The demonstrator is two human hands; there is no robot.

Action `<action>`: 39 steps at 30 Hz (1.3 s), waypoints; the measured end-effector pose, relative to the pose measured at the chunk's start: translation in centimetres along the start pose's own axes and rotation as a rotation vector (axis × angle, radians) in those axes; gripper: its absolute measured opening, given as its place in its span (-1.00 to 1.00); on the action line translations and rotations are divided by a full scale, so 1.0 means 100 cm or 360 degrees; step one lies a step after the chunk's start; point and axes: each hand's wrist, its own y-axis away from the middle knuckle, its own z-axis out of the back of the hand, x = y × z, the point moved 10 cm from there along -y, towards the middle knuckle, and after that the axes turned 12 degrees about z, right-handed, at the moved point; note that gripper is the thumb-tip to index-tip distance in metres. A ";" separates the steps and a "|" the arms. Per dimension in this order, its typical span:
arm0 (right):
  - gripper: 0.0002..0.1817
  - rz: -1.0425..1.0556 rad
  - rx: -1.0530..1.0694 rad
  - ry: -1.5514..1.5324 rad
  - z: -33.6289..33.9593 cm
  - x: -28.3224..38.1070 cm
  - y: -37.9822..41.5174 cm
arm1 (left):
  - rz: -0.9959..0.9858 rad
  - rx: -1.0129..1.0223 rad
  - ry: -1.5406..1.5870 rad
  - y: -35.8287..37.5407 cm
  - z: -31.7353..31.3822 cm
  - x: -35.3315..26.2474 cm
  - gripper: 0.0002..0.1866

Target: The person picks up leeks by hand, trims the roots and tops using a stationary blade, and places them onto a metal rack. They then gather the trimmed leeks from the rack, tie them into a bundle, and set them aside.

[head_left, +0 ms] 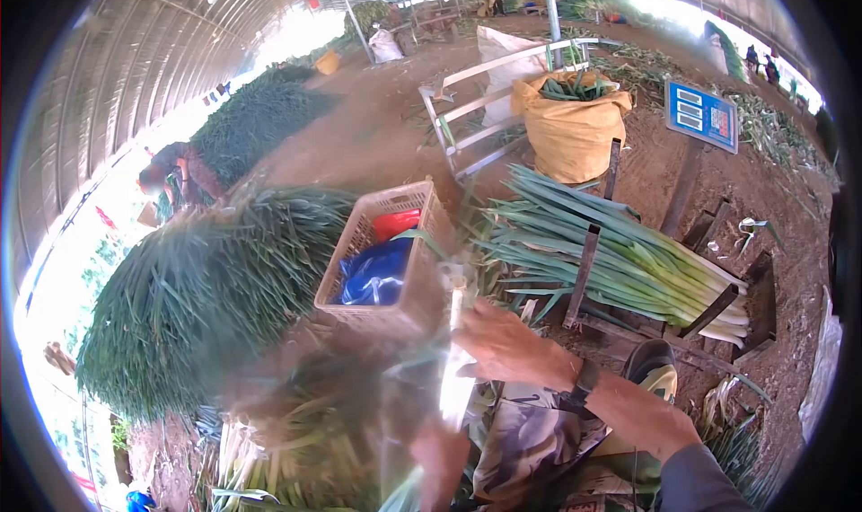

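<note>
A long green onion [453, 368] with a bright white stalk stands nearly upright before my lap, root end up. Around its lower part my left hand [438, 463] is closed, blurred by motion, with green leaves coming out below. My right hand [512, 341], a dark watch on its wrist, has its fingers closed at the stalk's upper part, just under the roots. Fingertip detail is partly hidden. Beneath and left of my hands, a blurred heap of green onions [305, 463] lies with pale stalks showing.
A crate [417, 292] holds blue and red plastic bags. Green onions [620, 251] lie across a rusty metal frame [582, 278], beside a blue scale display [702, 117]. Behind are a yellow sack [575, 135] and leafy piles [215, 287]. A person [184, 171] bends at left.
</note>
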 end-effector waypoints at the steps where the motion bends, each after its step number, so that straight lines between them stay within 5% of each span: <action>1: -0.45 0.0038 -0.0029 0.0011 0.000 0.000 -0.001 | -0.0041 0.0007 0.0012 0.002 -0.002 -0.002 -0.44; 5: -0.51 0.0125 -0.0052 0.0092 -0.004 0.007 -0.001 | -0.0231 -0.0152 -0.0037 0.009 0.005 -0.021 -0.68; 15: -0.83 0.0204 0.0185 0.0333 -0.048 0.006 -0.002 | -0.0187 -0.0017 -0.0085 0.011 -0.004 -0.026 -0.67; 20: -0.89 -0.0205 0.0110 0.1051 0.015 -0.082 -0.002 | -0.0174 0.0059 -0.0002 0.014 -0.002 -0.009 -0.63; 22: -0.88 -0.0617 0.0190 0.1268 0.055 -0.121 0.008 | 0.0001 0.0309 0.0122 0.001 -0.008 0.011 -0.52; 25: -0.78 -0.0685 -0.0293 0.0821 0.079 -0.137 0.027 | -0.0047 0.0489 0.0095 -0.023 0.011 0.019 -0.47; 28: -0.61 -0.0427 -0.0072 0.0277 0.036 -0.105 0.038 | -0.0229 0.0625 0.0426 -0.051 0.009 0.052 -0.66; 31: -0.32 -0.0617 0.0301 -0.0604 -0.024 -0.072 0.028 | -0.0306 0.0683 0.0637 -0.078 0.025 0.062 -0.78; 32: -0.28 -0.0724 0.0447 -0.0953 -0.042 -0.053 0.022 | -0.0028 0.0871 0.0762 -0.076 0.046 0.038 -0.84; 37: -0.09 -0.0593 -0.0862 -0.2161 -0.036 -0.001 -0.008 | 0.0237 0.1114 0.1002 -0.077 0.050 -0.002 -0.62; 39: -0.16 -0.0716 -0.0995 -0.2422 -0.055 0.002 -0.010 | 0.0239 0.1146 0.0978 -0.073 0.050 -0.019 -0.61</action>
